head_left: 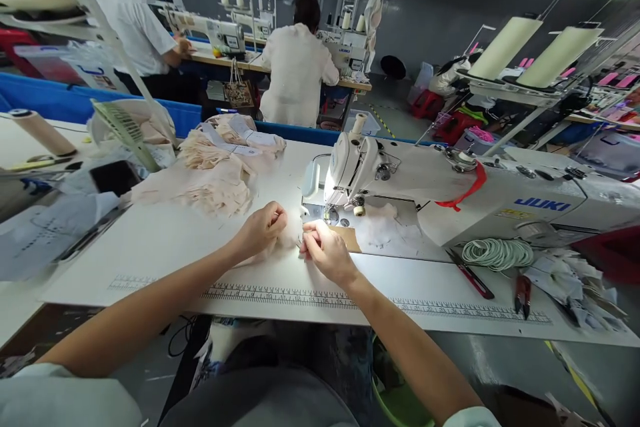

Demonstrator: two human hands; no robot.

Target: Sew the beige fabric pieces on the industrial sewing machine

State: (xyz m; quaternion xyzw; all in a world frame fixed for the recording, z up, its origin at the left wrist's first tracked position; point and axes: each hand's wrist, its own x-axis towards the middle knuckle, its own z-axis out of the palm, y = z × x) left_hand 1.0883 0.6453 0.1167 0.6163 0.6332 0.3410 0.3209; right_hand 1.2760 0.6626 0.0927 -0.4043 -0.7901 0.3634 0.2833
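My left hand and my right hand rest on the white sewing table, both pinching a small piece of pale pink fabric just in front of the needle area of a white Juki sewing machine. The fingertips of both hands nearly meet over the brightly lit fabric. A brown card piece lies under the right hand's far side.
A heap of pale pink fabric pieces lies at the left back. A coil of white cord, red-handled snips and a red tool lie right. Two people work at machines behind.
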